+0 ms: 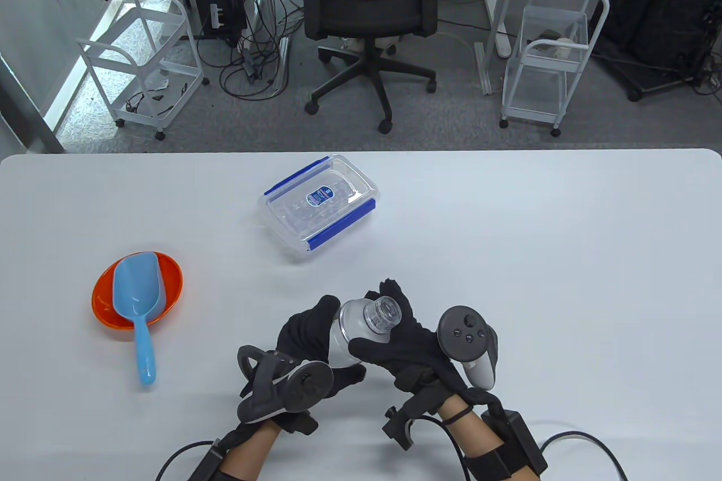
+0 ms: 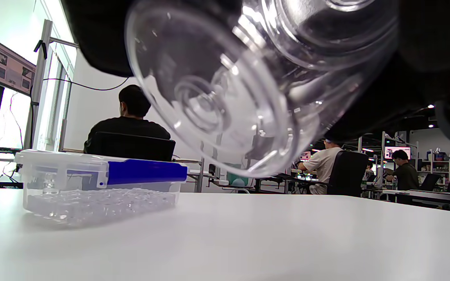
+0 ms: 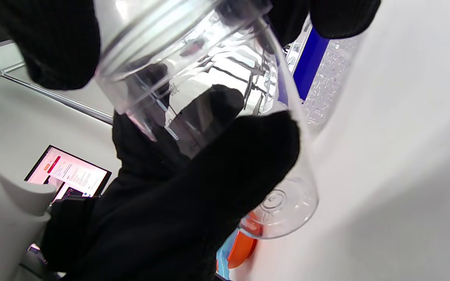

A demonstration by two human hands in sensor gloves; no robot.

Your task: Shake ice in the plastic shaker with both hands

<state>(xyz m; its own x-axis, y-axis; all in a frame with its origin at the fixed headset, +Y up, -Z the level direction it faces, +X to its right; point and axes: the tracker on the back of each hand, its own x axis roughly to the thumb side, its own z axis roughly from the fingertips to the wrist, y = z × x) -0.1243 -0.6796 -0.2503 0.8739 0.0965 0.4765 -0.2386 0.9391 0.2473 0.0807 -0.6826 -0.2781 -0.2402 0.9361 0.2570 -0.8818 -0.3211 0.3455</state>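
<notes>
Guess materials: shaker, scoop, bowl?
Shaker: clear, glossy hard plastic by the look; the background shows through it, with molded rings on its base.
Scoop: opaque light-blue plastic, likely; smooth one-piece molding.
Bowl: orange, glossy; probably plastic, though glazed ceramic cannot be ruled out.

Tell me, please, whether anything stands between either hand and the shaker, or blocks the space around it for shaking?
Nothing visible does. The left hand and right hand both already grip the clear shaker, held off the table. The lidded ice container lies farther back, and the blue scoop in the orange bowl sits well to the left.
</notes>
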